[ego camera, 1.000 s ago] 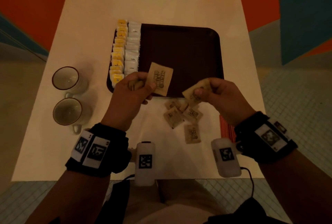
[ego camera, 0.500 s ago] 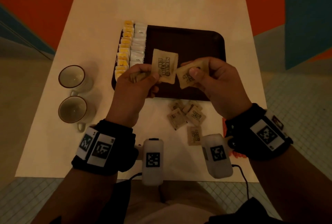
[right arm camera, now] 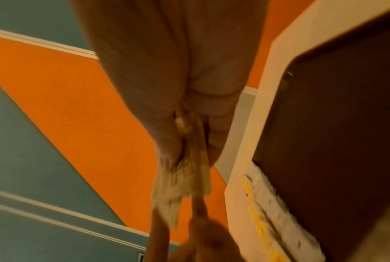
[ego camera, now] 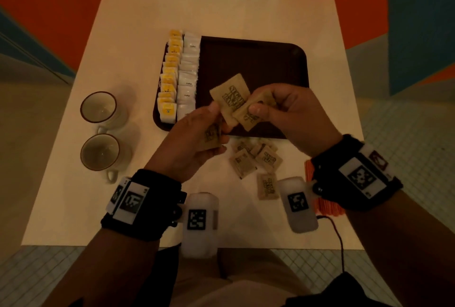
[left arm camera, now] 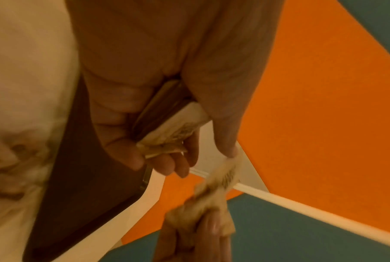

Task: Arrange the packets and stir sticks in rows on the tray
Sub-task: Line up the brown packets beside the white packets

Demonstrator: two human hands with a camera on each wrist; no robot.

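Observation:
A dark brown tray [ego camera: 258,60] lies on the white table, with a row of yellow packets [ego camera: 170,80] and a row of white packets [ego camera: 188,73] along its left side. My left hand [ego camera: 197,134] holds brown sugar packets [ego camera: 230,96] above the tray's near edge; a stack of them shows in the left wrist view [left arm camera: 173,131]. My right hand [ego camera: 288,112] pinches another brown packet [ego camera: 248,117] and brings it against the left hand's packet. Several loose brown packets [ego camera: 256,159] lie on the table below the hands. Orange stir sticks [ego camera: 320,183] lie under my right wrist.
Two white cups with brown rims [ego camera: 98,107] [ego camera: 99,151] stand left of the tray. The table's [ego camera: 73,208] near edge is just below my wrists. Orange and teal floor surrounds the table.
My right hand has moved left and up with its brown packet until it meets the packet in my left hand. Both hands have risen over the tray's near edge.

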